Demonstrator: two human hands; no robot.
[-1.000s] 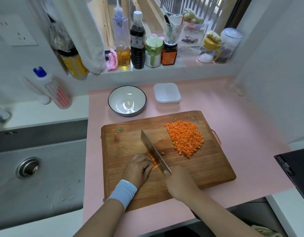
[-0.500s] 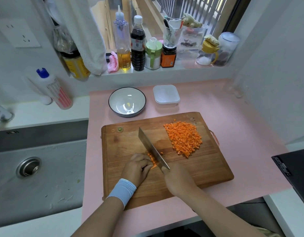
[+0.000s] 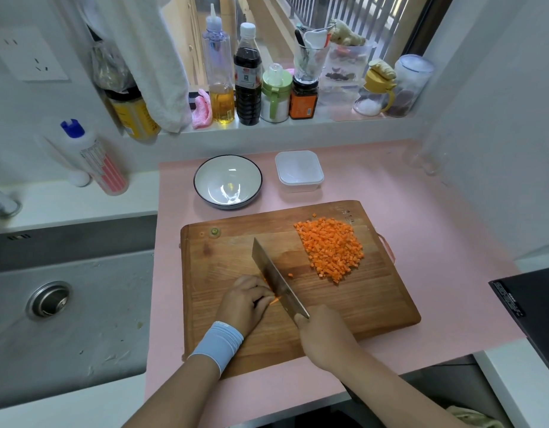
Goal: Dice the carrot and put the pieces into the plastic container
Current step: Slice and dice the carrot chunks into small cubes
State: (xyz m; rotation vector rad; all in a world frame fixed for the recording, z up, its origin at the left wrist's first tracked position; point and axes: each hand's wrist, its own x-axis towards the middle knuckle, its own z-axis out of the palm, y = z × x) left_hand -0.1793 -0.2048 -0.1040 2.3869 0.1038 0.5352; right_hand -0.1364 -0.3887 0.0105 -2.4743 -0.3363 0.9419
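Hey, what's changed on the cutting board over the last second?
Hardly anything. The right hand still grips the cleaver, its blade down on the carrot strips that the left hand holds; any shift of the blade is too slight to call. The diced carrot pile, cutting board, plastic container and bowl stayed put.

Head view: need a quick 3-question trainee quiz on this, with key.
1. True or false: the diced pile is in the container.
2. Which hand grips the knife? A left, B right, C neither.
3. Fill in: left of the container stands a ____.
Key: 1 false, it lies on the board. 2 B, the right hand; the left hand holds the carrot. 3 bowl.
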